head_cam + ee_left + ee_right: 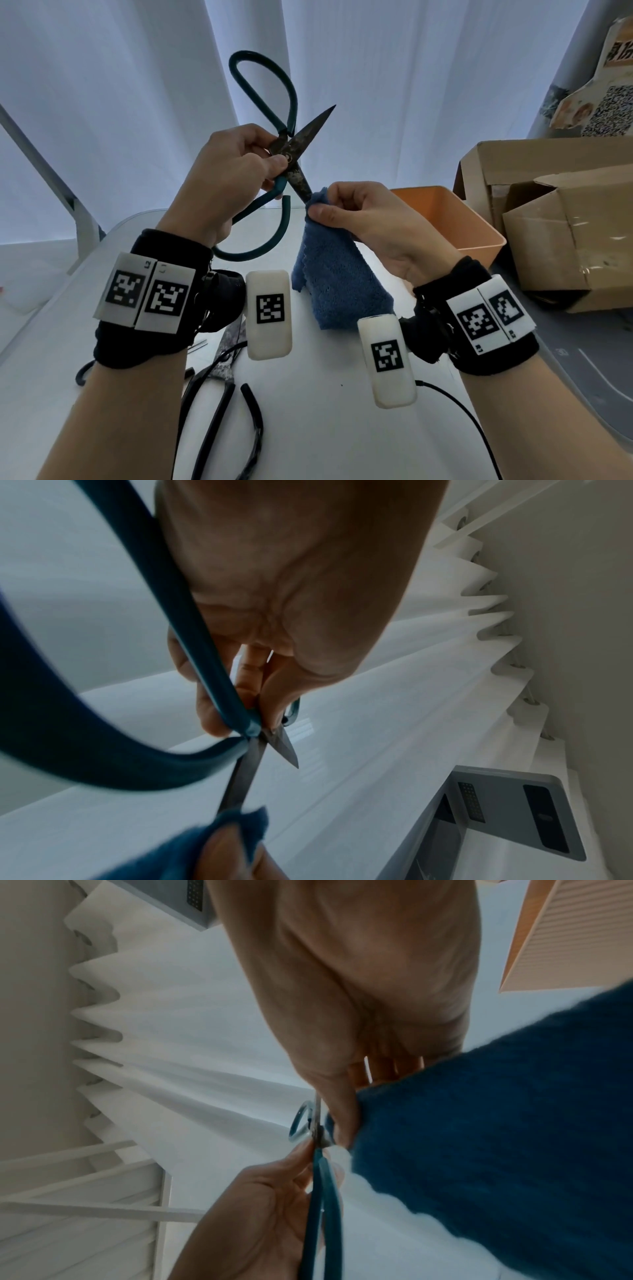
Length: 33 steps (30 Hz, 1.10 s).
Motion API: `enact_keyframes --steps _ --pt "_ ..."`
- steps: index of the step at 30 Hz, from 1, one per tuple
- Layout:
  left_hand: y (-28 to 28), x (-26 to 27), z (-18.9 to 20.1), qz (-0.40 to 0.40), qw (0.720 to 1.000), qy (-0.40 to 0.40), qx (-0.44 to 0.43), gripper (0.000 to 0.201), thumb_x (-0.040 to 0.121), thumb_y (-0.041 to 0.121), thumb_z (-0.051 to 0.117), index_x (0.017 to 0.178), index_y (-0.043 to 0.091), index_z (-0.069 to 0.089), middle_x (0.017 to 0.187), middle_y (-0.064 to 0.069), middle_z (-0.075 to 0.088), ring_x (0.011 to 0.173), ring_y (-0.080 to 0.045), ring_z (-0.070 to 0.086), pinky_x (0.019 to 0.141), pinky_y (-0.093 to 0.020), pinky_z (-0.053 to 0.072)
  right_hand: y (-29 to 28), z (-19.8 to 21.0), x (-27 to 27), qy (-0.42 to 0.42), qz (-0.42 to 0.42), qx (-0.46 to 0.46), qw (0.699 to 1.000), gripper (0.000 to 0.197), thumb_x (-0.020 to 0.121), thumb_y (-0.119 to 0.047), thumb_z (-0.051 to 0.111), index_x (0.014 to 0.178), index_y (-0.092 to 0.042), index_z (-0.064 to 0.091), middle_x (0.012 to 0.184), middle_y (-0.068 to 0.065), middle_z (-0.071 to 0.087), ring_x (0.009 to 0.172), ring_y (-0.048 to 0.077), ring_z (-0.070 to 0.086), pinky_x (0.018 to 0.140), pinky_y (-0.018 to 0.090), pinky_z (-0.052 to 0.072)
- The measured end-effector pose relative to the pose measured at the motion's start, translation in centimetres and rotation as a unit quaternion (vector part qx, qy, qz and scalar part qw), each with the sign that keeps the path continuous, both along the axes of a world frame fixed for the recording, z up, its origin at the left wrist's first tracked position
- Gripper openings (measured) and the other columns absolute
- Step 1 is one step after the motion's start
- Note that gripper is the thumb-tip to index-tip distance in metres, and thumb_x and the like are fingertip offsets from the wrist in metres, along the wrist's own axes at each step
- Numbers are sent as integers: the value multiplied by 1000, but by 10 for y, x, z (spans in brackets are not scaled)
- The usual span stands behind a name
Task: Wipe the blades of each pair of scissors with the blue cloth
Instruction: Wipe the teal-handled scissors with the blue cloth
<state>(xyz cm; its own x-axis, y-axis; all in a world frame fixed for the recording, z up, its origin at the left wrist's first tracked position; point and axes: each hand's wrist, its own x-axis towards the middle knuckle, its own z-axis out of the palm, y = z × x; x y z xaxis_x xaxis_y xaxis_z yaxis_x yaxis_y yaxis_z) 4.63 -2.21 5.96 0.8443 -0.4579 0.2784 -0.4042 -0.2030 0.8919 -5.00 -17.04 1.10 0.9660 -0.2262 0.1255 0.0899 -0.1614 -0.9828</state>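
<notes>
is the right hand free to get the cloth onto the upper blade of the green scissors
Probably yes. The upper blade sticks out bare, nothing blocking it; the right hand pinches the blue cloth round the lower blade just below.

Little legible. Wrist bands (147, 291) carried square black-and-white code tags; a small "L2" sat on a corner of the left band's tag. A cardboard sign (603, 92), far right of the grip, bore a QR code and large characters, cut off, unreadable.
</notes>
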Motion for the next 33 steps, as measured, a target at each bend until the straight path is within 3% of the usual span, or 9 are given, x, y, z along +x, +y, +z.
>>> enact_keyframes --steps 2,4,8,13,17,20,22,28,33 --pt "-1 0 -1 -1 1000 -2 1 9 95 6 61 97 12 67 57 14 60 50 2 55 49 -8 41 -2 1 -1 5 13 11 1000 27 89 1 69 70 -12 56 74 8 57 77 20 56 75 26 49" --pt "-2 -1 -1 -3 1000 -3 2 9 95 6 61 97 13 68 57 14 61 51 1 56 50 -8 41 -3 2 -2 7 13 10 1000 33 88 2 69 65 -17 56 74 8 58 75 19 57 73 24 50" --pt "0 1 0 0 1000 -8 1 12 96 7 60 93 16 66 53 18 62 51 2 57 50 -7 41 -2 1 -2 19 -11 -30 999 39 92 -16 70 59 -20 51 65 0 53 57 6 48 53 13 38" --pt "5 4 1 13 1000 -9 -8 14 95 6 59 91 18 65 56 16 64 52 -1 59 51 -8 42 -3 -4 0 53 -26 -27 998 35 93 -40 68 80 -8 61 81 11 59 73 17 56 69 27 45" --pt "6 7 0 25 1000 -7 -10 15 95 7 61 90 20 66 60 13 62 61 -7 60 53 -10 42 -13 -6 0 24 -122 30 992 11 99 -18 60 90 -17 66 85 6 65 72 11 62 65 21 51" --pt "5 6 -1 15 1000 -3 2 12 95 9 61 95 19 68 55 17 61 63 -7 58 57 -13 41 -21 -1 -3 -29 -125 112 985 19 100 -7 53 108 -18 65 98 10 68 83 15 68 76 27 59" --pt "3 5 -2 8 1000 -2 8 11 94 9 62 98 17 69 54 19 61 63 -7 57 62 -16 41 -19 3 -4 -68 -105 161 979 21 99 -4 51 105 -18 66 97 7 69 87 16 66 86 34 56" --pt "-6 1 -5 -6 1000 -16 24 10 93 10 64 100 14 70 64 10 59 61 -7 57 62 -17 41 -2 8 -2 -91 -2 204 975 24 93 -4 50 91 -5 75 89 4 74 84 12 68 85 27 56" --pt "-11 -2 -6 -22 999 -17 25 11 93 8 64 101 13 70 65 8 58 56 -3 55 52 -8 40 -4 4 1 -97 -9 204 974 9 93 0 62 99 -7 62 96 10 73 85 19 70 80 30 57"
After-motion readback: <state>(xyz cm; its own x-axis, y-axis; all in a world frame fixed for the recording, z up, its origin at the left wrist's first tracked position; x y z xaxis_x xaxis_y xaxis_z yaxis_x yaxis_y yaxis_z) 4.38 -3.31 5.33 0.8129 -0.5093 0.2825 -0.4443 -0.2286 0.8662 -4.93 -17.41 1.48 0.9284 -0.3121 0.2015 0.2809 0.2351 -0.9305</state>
